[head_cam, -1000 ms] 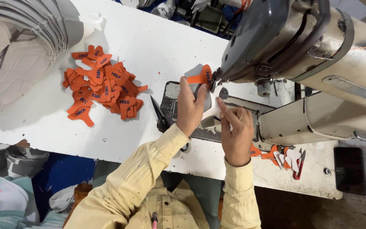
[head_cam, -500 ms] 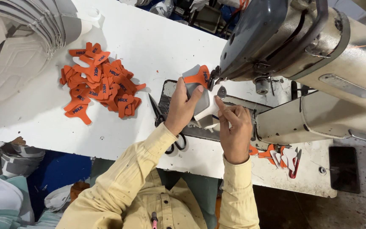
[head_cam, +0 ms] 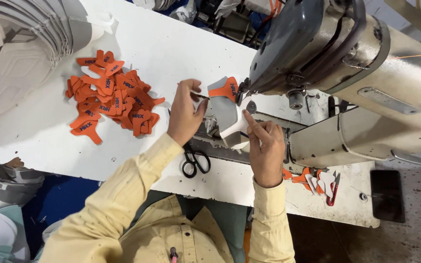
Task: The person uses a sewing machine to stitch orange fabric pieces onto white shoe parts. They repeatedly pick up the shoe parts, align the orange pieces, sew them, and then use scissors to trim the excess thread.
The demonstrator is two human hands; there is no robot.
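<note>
We see the left hand (head_cam: 185, 114) closed in a pinch on the near-left edge of a grey and white shoe piece (head_cam: 226, 113), which bears an orange tab at its top. That piece lies just to the right of the left hand and directly above the right hand (head_cam: 265, 148), tucked under the head of the sewing machine (head_cam: 337, 63). The right hand rests half open, its forefinger stretched out and pressing on the lower white edge of the piece; it grips nothing. Black scissors (head_cam: 195, 161) lie just below the left hand, beside its wrist. Well to the left of that hand, a heap of orange tabs (head_cam: 110, 97) spreads over the white table (head_cam: 40, 141).
</note>
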